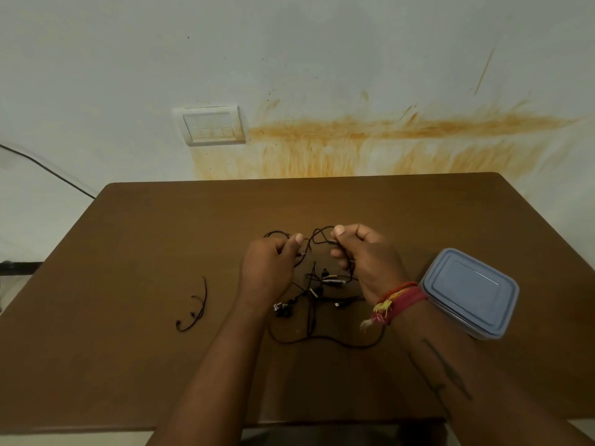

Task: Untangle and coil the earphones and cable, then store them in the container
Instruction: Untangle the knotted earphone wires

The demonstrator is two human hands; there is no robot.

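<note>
A tangle of black earphones and cable (317, 292) lies at the middle of the brown table (128, 252), with earbuds and small plugs in the heap. My left hand (269, 268) pinches a strand at the tangle's upper left. My right hand (367, 259) grips another loop at its upper right, so wire arches between the two hands above the table. A long loop trails toward me under my forearms. A separate short black cord (196, 309) lies by itself to the left. The clear container with a blue lid (468, 291) sits closed at the right, beside my right wrist.
A stained wall with a white switch plate (212, 125) rises right behind the table's far edge. A dark wire (48, 169) runs down the wall at the left. The table's near edge is close to my body.
</note>
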